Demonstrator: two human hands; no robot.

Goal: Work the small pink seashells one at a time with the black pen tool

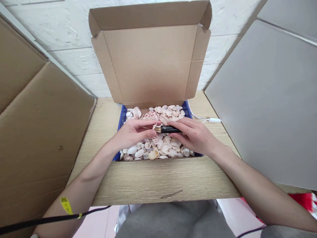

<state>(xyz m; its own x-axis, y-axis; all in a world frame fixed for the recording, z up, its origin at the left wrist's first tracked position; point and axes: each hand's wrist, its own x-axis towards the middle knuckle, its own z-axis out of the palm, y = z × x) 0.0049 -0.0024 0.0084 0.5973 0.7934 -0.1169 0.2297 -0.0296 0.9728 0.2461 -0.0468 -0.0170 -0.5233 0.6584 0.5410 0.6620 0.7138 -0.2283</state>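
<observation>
Over the shells, my right hand grips a black mini hand drill lying nearly level, with its brass-coloured end pointing left. My left hand pinches a small pale seashell between thumb and fingers, right at the drill's tip. Whether the tip touches the shell I cannot tell. Below both hands, a blue-sided cardboard box holds many white and cream seashells. A reddish-striped scallop shell lies just behind my left fingers.
The box's brown lid stands raised at the back. A white cable with an inline switch lies to the right on the wooden table. Cardboard walls the left, a grey panel the right. A black cable crosses at lower left.
</observation>
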